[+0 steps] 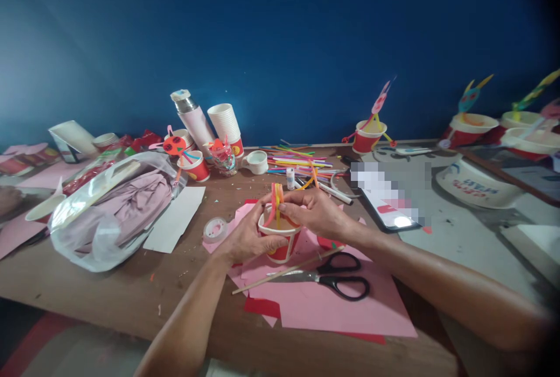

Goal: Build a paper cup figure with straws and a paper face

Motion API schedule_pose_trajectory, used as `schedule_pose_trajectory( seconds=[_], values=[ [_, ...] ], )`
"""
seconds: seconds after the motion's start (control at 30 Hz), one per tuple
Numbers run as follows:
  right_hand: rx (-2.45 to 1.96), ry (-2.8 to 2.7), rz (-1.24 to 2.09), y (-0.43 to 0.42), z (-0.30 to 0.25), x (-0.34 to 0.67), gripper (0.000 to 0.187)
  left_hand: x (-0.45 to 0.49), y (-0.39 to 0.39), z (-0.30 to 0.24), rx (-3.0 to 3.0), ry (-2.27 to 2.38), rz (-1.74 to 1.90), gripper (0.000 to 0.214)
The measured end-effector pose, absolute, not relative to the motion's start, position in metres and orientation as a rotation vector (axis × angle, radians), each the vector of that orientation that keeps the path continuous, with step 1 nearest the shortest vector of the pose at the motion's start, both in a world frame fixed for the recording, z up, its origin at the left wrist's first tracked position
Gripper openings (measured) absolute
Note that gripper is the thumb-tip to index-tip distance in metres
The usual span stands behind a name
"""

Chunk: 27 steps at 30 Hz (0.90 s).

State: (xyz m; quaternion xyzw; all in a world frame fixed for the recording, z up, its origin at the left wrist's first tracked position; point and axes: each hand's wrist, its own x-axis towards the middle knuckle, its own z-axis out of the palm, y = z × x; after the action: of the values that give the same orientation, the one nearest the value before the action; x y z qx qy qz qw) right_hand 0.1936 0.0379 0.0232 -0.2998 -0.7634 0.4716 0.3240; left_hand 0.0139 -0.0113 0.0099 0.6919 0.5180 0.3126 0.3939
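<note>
A red and white paper cup (pixel 281 240) stands on pink paper (pixel 332 304) in the middle of the wooden table. My left hand (pixel 248 236) wraps around its left side. My right hand (pixel 315 211) pinches several bent coloured straws (pixel 277 201), pink, yellow and orange, at the cup's rim. Both hands are closed around what they hold.
Black-handled scissors (pixel 336 278) and a thin wooden stick (pixel 284 272) lie just in front of the cup. A tape roll (pixel 214 229) sits to its left, beside a clear plastic bag (pixel 109 210). Loose straws (pixel 297 164), stacked cups (pixel 226 123) and decorated cups (pixel 366 135) stand behind.
</note>
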Motion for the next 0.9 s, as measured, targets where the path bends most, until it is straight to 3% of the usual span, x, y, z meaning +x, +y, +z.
schedule_pose_trajectory(
  seconds=[0.2,0.5,0.73,0.9],
  values=[
    [-0.794,-2.007,1.263,0.038,0.026,0.196,0.025,0.018,-0.012,0.013,1.707,1.337,0.8,0.063],
    [-0.688,-1.994,1.199,0.033,0.037,0.198,0.028,0.017,-0.01,0.011,1.765,1.334,0.808,0.08],
    [-0.718,-1.906,1.275,0.034,0.036,0.198,0.029,0.022,-0.013,0.014,1.815,1.314,0.792,0.075],
    [-0.821,-1.902,1.266,0.037,0.03,0.198,0.027,0.023,-0.014,0.011,1.9,1.337,0.787,0.087]
  ],
)
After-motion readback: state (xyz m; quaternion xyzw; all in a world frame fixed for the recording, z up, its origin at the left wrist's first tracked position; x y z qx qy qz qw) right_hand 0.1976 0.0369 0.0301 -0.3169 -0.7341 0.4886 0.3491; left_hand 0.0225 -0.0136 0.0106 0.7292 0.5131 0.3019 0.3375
